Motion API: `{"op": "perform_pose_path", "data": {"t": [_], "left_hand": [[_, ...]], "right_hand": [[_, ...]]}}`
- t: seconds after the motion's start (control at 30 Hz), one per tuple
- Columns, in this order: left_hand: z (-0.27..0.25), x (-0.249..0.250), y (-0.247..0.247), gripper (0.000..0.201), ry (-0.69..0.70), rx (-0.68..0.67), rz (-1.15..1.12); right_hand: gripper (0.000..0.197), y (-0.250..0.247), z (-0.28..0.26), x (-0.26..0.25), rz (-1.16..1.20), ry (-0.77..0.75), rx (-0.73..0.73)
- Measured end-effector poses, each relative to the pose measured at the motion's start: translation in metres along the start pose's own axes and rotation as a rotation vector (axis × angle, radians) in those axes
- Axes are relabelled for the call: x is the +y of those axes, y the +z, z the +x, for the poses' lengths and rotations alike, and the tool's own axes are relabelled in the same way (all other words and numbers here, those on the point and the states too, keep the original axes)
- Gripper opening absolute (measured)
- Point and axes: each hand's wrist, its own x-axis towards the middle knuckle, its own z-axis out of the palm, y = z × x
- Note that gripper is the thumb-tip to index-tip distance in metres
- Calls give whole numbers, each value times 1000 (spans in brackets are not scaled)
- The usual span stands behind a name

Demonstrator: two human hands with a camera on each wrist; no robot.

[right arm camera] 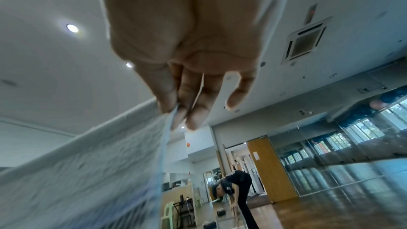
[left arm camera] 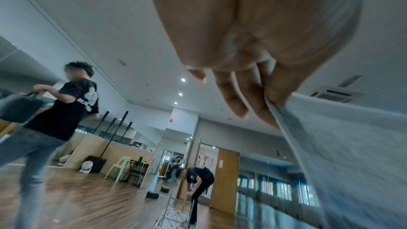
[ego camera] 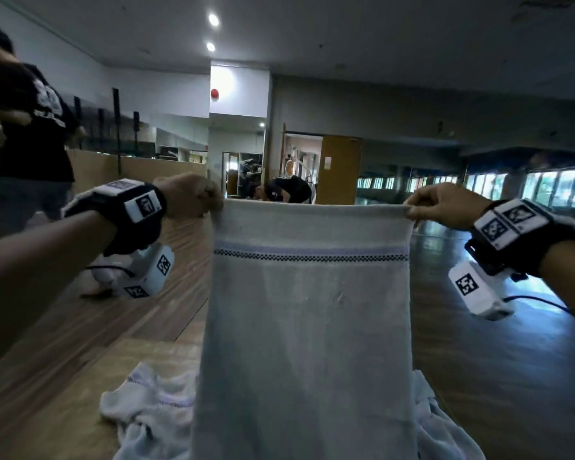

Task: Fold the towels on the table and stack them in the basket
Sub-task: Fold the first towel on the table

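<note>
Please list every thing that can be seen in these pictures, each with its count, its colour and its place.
held towel: one, pale grey-white with a blue and dark checked stripe near the top, hanging spread out in the middle, above the table.
crumpled towels: a heap, count unclear, white, on the table behind the held towel.
table: one, light wood, lower left.
standing person: one, black T-shirt and jeans, far left.
bending person: one, in black, middle background.
door: one, brown wood, background, open.
ceiling lights: two lit, white, overhead.
left hand: pinches the towel's top left corner.
right hand: pinches the top right corner.
</note>
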Motion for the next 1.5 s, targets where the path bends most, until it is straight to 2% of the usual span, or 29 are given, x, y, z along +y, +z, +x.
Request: {"op": "perform_pose_path", "data": {"t": [0.13,0.2,0.3,0.4,0.57,0.7,0.8,1.07,1.2,1.37,1.5], "left_hand": [[12,15,-30,20,37,306,-101],[15,19,-51,21,23,442,-149],[8,29,-80,22,42,577,-173],[0,34,-100,23,16,602,-175],[-19,37,-101,24,-11,426,-190],[-34,30,-85,18,19,229,-124],[-42,25,-71,9,15,92,-181],[-60,28,-27,13,65,-35,-194],[-86,31,25,8,84,-181,-242],[-124,16,124,6,50,-429,-391],[-156,13,191,4,66,-571,-340]], "right_hand": [[7,-19,17,-15,60,-13,323],[9,-34,21,-27,86,-46,428],[10,-54,18,-44,101,-86,509],[15,-70,11,-55,105,-112,520],[5,-75,-11,-58,110,-95,376],[17,-62,-28,-48,91,-81,232],[18,-50,-34,-36,92,-53,175],[16,-9,-51,-11,127,-8,94],[17,42,-78,12,97,27,-8],[14,133,-124,52,108,96,-215],[16,202,-158,79,150,159,-325]]}}
